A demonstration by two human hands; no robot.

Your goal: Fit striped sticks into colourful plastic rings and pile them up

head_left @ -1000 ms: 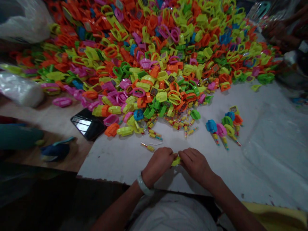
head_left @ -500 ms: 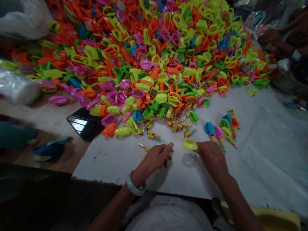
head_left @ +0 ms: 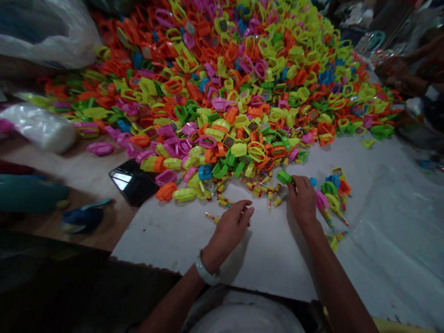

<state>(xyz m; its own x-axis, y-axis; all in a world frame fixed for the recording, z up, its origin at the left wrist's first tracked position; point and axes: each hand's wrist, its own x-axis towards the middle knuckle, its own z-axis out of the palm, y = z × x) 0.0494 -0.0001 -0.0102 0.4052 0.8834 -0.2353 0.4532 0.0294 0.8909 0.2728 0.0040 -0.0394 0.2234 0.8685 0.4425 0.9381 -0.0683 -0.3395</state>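
Note:
My right hand (head_left: 302, 200) pinches a green plastic piece (head_left: 284, 176) at the near edge of a big heap of bright plastic pieces (head_left: 208, 120). My left hand (head_left: 233, 225), with a pale bangle on its wrist, hovers over the white sheet, fingers bent and thumb close to them; what it holds, if anything, is too small to name. Beside its fingers lies a thin striped stick (head_left: 211, 217). Several similar small sticks (head_left: 258, 188) lie between the hands and the heap. Right of my right hand is a small group of coloured pieces with sticks (head_left: 332, 202).
A black phone (head_left: 133, 182) lies left of the sheet. Beyond it is a clear plastic bag (head_left: 41, 127); a larger white bag (head_left: 69, 46) is at the upper left. A blue item (head_left: 83, 218) lies at the left. Another person's hands (head_left: 402, 76) show at the far right.
The yellow piece has left my right hand, and a yellow piece now lies below the group at the right. My right hand has moved up to the heap and taken the green piece.

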